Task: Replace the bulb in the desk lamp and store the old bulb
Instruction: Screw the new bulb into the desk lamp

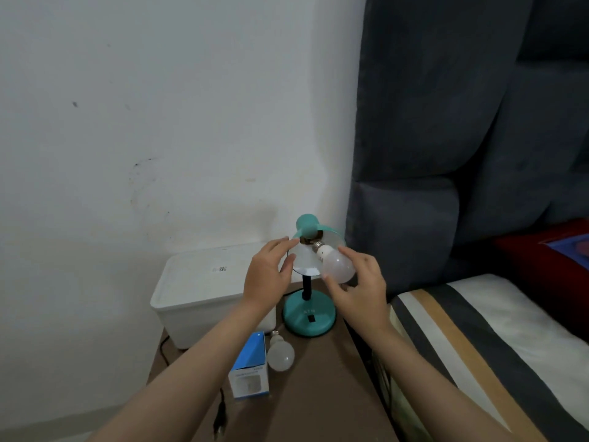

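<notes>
White storage box (204, 295) sits left of the lamp (308, 311), just beside its base, lid on. Left hand (267, 282) grips the rim of the lamp shade (304, 258), fingers curled on the edge, thumb on the front, steadying the tilted head. Socket (306, 240) shows at the shade's top, empty; the metal thread of the bulb (338, 264) sits just beside it, slanted, not in. Right hand (357, 287) cups the bulb's glass from below and right of the shade, fingertips spread narrowly around it. Can't tell if this bulb is going in or coming out. Risk: thread enters crooked and jams or cross-threads, since the bulb is angled to the socket; the smooth globe could slip from a fingertip hold and fall onto the lamp base; shade could swing if the left hand lets go. In front of the lamp base, a second bulb (280, 354) lies loose on the table (318, 393) and could roll; a blue-and-white carton (250, 366) touches it on the left. Black cord and plug (220, 419) trail nearer the camera. Bed (478, 346) is right of the lamp. Nothing blocks the socket.
</notes>
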Motion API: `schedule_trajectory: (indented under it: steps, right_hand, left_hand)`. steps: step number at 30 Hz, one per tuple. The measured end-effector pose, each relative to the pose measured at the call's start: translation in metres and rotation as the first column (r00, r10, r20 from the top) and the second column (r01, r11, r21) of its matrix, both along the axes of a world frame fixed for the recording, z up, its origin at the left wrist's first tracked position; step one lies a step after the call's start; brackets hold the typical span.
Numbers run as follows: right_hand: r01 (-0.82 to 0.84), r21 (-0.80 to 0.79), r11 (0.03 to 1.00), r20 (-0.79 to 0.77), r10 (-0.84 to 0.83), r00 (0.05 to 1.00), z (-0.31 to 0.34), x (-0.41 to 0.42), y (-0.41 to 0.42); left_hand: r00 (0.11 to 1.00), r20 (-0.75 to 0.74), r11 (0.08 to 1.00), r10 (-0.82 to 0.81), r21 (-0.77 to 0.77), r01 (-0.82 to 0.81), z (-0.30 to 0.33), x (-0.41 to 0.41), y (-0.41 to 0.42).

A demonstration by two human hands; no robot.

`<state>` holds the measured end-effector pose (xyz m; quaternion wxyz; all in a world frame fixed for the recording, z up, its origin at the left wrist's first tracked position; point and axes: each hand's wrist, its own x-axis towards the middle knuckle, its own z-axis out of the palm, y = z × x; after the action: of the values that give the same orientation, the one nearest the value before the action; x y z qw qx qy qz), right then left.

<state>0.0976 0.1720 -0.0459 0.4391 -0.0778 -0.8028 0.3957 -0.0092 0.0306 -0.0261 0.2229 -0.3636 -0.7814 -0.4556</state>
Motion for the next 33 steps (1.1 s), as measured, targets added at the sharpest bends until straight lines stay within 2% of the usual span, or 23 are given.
schedule_trajectory:
  steps: [4,8,14,22,28,33]
  right_hand:
    - [0.083,0.212,0.974,-0.029,-0.079,0.996,-0.006,-0.016,-0.004]
    - [0.145,0.298,0.943,0.003,-0.153,0.988,-0.009,-0.033,-0.009]
    - [0.175,0.297,0.939,0.042,-0.196,0.980,-0.013,-0.048,-0.009]
    - [0.140,0.320,0.937,0.027,-0.157,0.987,-0.007,-0.054,-0.006]
    - [0.072,0.355,0.932,0.024,-0.087,0.996,-0.014,-0.049,-0.007]
    - [0.112,0.170,0.979,0.013,-0.116,0.993,-0.011,-0.055,-0.009]
  left_hand:
    - [1.000,-0.022,1.000,-0.005,-0.016,0.005,-0.003,-0.004,0.000]
    - [0.998,-0.058,0.999,0.009,-0.038,-0.011,-0.004,-0.007,0.000]
    - [0.998,-0.056,1.000,0.000,-0.026,-0.001,-0.001,-0.008,0.004]
    - [0.999,0.043,0.999,0.000,0.040,-0.002,0.003,-0.010,0.006]
    - [0.998,0.057,0.999,0.003,0.033,-0.005,0.006,-0.012,0.007]
    - [0.999,0.045,1.000,-0.017,0.015,0.017,0.007,-0.009,0.007]
